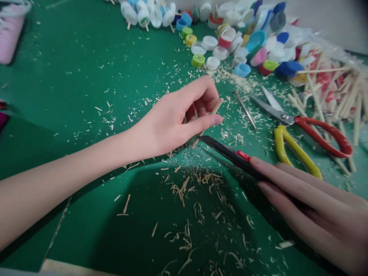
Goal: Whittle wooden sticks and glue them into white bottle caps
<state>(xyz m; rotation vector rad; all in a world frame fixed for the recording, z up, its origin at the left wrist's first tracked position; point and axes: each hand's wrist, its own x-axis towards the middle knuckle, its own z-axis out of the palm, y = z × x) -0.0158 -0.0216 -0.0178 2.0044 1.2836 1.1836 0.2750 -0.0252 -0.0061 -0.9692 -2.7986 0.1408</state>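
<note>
Our left hand (175, 120) is partly curled, its thumb and bent forefinger pinching a thin wooden stick (217, 106) while the other fingers fold in behind. Our right hand (313, 209), at the near right, grasps a knife (227, 152) with its fingers laid along the black body, close to a red part; we cannot see its thumb.

The stick is pale and short, slanting over the middle of the green table (71, 99), with one end above our left thumb and the other below it. The black blade reaches the lower end, but we cannot tell whether they touch.

Curled wood shavings (184, 191) lie around and nearer to us. To the right of our left hand are a metal rod (245, 111) and open scissors (284, 117); beyond them sit colourful caps (220, 53), with more sticks (317, 99) at the far right.
</note>
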